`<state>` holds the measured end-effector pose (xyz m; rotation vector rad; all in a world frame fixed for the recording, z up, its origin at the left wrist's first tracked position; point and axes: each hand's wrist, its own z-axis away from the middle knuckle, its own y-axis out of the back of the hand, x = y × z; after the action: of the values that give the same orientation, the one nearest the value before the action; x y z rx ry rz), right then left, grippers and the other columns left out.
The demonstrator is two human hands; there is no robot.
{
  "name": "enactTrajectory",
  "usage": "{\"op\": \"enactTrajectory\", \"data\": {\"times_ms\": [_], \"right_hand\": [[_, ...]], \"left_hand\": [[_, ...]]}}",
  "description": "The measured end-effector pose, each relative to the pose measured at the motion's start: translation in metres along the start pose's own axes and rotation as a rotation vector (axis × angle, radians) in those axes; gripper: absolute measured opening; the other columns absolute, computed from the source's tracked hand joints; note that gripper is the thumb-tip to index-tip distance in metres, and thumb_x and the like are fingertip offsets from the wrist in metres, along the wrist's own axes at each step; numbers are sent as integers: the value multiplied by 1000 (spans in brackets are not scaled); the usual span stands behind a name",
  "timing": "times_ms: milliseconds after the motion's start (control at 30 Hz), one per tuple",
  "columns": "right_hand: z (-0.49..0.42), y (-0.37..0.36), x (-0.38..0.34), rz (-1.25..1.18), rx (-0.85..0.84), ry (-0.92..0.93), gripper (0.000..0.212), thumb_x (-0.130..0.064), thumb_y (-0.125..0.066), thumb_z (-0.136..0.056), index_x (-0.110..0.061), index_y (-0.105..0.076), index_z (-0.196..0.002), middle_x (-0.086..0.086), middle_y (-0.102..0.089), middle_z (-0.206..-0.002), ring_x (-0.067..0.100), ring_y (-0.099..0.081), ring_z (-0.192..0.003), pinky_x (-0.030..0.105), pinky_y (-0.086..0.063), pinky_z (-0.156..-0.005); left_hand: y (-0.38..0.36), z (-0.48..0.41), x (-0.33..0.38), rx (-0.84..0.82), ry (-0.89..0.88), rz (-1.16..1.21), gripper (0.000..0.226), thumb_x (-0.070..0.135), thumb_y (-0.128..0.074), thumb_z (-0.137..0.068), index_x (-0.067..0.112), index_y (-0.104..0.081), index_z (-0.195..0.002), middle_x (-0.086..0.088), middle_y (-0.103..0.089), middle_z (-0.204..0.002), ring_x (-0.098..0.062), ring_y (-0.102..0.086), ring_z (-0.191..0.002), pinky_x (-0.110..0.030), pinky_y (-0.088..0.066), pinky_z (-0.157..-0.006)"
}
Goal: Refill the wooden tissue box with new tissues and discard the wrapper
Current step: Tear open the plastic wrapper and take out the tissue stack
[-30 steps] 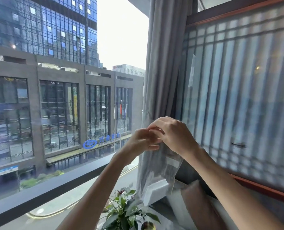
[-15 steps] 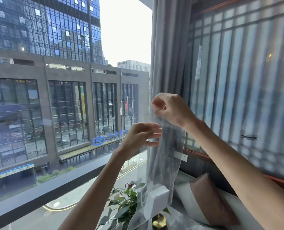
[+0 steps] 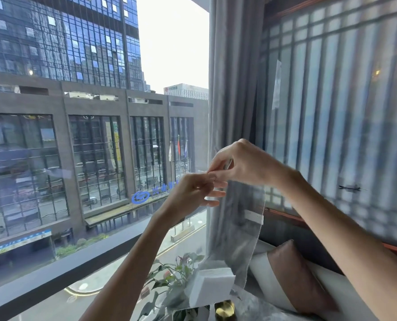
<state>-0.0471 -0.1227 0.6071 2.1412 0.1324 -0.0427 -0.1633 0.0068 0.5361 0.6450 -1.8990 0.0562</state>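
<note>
A clear plastic wrapper (image 3: 237, 228) hangs in the air in front of the window, pinched at its top edge by both hands; it is long and see-through, with a small white label (image 3: 253, 216) near its right edge. At its bottom sits a white stack of tissues (image 3: 212, 287), tilted, weighing the bag down just above a leafy potted plant (image 3: 169, 281). The left hand (image 3: 193, 192) grips the wrapper's top from the left side, thumb and forefinger closed tight on the film, the other fingers spread loosely below; the right hand (image 3: 241, 165) meets it from above and to the right, fingertips pinched narrowly on the same edge, so the two hands touch at the fingertips. The wooden tissue box does not show in this view. Behind the wrapper hangs a grey curtain (image 3: 230, 89); to the right of it stands a lattice screen (image 3: 343, 112) with a wooden frame. Below the right forearm lies a brown and white cushion (image 3: 292, 276); near the bottom edge, just beside the tissues, sits a small gold object (image 3: 225, 309), too blurred to tell what it is. Through the window (image 3: 77, 158) on the left rise grey and glass buildings above a street.
</note>
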Motion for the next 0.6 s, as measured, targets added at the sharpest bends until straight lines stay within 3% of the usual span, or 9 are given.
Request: {"op": "enactTrajectory", "data": {"times_ms": [67,200,333,433,533,600], "right_hand": [[-3,15,7,-102,-27,-33,8,-24,-77,-84,-22,-78,-92,-13,-75,-80,2,-71,-74,8,-50,-68],[-9,28,20,-236,116,-60,9,-25,-77,-84,-23,-77,-93,-14,-76,-82,5,-74,-78,15,-56,-71],[-11,32,32,-68,291,-99,5,-26,-76,-86,-26,-74,-90,-13,-74,-83,4,-72,-80,21,-59,-75],[-6,46,48,-96,326,-181,19,-36,-75,-86,-19,-77,-94,-10,-77,-85,7,-72,-83,28,-59,-74],[15,57,63,-403,214,-211,42,-45,-60,-94,-18,-68,-126,-8,-74,-117,7,-67,-113,34,-57,-93],[45,57,76,-543,292,-231,62,-60,-47,-95,-25,-47,-146,-13,-58,-141,-2,-49,-133,28,-43,-108]], "left_hand": [[-4,3,6,-25,-9,2,27,-4,-43,-104,-1,-66,-118,-11,-71,-109,-12,-76,-84,-32,-63,-80],[-8,-1,30,3,-55,64,33,-9,-43,-100,9,-69,-106,-11,-73,-104,-20,-76,-85,-40,-63,-81],[-8,-8,36,-4,-2,30,30,-15,-41,-97,-8,-66,-114,-21,-73,-110,-18,-77,-78,-35,-65,-74],[-9,-6,30,-52,28,51,29,-11,-44,-99,-6,-65,-118,-20,-74,-113,-20,-78,-82,-34,-65,-74],[-9,-10,26,-49,-13,165,36,-14,-41,-97,-1,-66,-119,-17,-75,-111,-29,-77,-92,-36,-65,-74],[-7,-13,25,-19,-52,226,34,-11,-44,-97,2,-67,-118,-16,-76,-110,-33,-76,-94,-37,-64,-74]]}}
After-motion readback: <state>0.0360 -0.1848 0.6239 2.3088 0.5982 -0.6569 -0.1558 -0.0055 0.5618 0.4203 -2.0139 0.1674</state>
